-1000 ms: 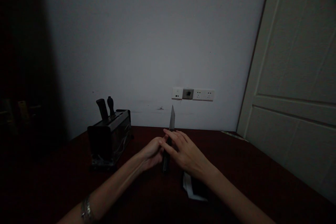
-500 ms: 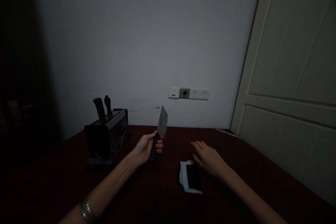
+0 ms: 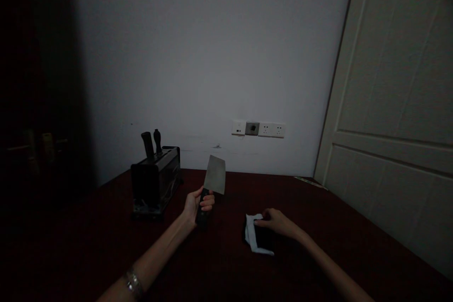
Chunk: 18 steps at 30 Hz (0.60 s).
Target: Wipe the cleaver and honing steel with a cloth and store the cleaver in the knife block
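My left hand (image 3: 198,203) is wrapped round the dark handle of a cleaver (image 3: 215,175), holding it upright above the dark red table (image 3: 332,217) with the broad blade facing me. My right hand (image 3: 276,221) rests low on a folded black and white cloth (image 3: 255,239) lying on the table, its fingers curled and pinching the cloth's top edge. The two hands are apart, the cloth to the right of the cleaver.
A dark knife block (image 3: 155,180) with two black handles sticking out stands at the back left of the table. A strip of wall sockets (image 3: 258,128) sits on the white wall. A pale door (image 3: 396,118) closes off the right side. The left of the room is in deep shadow.
My right hand left the cleaver, dropped to the right and took hold of the cloth. My left hand kept the cleaver and turned it so its flat side faces me.
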Tool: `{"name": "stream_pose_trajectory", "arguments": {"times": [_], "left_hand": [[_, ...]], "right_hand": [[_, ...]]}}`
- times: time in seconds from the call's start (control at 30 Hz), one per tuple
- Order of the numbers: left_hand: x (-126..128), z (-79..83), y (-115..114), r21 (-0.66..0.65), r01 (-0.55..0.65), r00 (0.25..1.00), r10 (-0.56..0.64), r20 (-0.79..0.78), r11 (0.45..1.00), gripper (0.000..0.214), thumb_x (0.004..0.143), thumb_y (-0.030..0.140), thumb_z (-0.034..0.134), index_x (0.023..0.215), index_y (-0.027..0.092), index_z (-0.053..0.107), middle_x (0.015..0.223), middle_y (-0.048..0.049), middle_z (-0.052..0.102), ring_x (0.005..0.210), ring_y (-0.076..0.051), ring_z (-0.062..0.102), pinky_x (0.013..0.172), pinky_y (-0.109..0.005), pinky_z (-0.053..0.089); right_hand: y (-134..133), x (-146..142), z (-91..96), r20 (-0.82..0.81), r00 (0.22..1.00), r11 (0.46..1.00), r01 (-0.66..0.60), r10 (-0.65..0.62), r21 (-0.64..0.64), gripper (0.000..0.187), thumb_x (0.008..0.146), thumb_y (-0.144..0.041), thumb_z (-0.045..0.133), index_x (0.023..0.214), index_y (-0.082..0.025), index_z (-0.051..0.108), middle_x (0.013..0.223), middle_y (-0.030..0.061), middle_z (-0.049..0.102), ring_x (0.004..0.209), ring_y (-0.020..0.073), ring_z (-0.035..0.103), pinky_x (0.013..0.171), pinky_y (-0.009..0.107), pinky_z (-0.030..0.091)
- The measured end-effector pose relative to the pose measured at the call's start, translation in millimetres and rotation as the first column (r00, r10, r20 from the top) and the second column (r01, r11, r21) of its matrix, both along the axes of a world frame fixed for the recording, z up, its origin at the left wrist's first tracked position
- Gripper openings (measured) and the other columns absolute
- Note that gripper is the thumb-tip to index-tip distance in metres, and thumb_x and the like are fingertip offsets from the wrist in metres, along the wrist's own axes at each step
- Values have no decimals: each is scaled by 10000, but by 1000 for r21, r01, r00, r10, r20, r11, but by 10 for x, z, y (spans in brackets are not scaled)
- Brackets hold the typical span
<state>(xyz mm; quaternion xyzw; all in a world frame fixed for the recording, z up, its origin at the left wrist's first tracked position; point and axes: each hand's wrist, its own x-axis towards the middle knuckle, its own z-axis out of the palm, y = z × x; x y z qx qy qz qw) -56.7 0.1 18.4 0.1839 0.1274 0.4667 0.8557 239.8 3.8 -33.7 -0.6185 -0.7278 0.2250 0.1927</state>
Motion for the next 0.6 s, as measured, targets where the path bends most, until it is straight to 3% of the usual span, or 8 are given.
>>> {"name": "stream_pose_trajectory", "arguments": {"times": [0.17,0.33,0.47,0.6], "left_hand": [[-77,-57,-95,-15,-16,997,17,78,1000,224,904,230,273,757,127,407,526,60,280,326,-14,297,296,-96,211],[-93,-140,-110,20,32,992,-34,120,999,250,914,260,272,743,126,395,520,71,263,324,-11,306,301,-92,207],[-71,-193,-97,70,76,987,-84,133,995,216,902,257,314,741,135,392,519,78,248,325,-17,304,299,-99,189],[-46,-234,-94,125,136,978,-153,140,983,240,902,276,315,729,132,395,517,83,231,324,-17,300,298,-103,172]], "right_hand": [[-16,-68,-30,-121,992,999,47,-48,-16,384,487,-338,737,785,-124,624,787,51,635,791,236,583,606,268,408],[-10,-186,43,-333,942,995,2,-35,-98,158,475,-214,698,571,-122,613,535,-11,564,608,191,558,564,272,401],[-29,-276,192,-567,824,990,-70,-11,-120,201,511,-227,673,684,-128,649,609,-3,622,608,166,570,589,266,432],[-23,-340,395,-752,656,993,-32,-65,-114,247,625,-339,630,794,-160,615,695,28,648,632,163,600,580,269,466]]}}
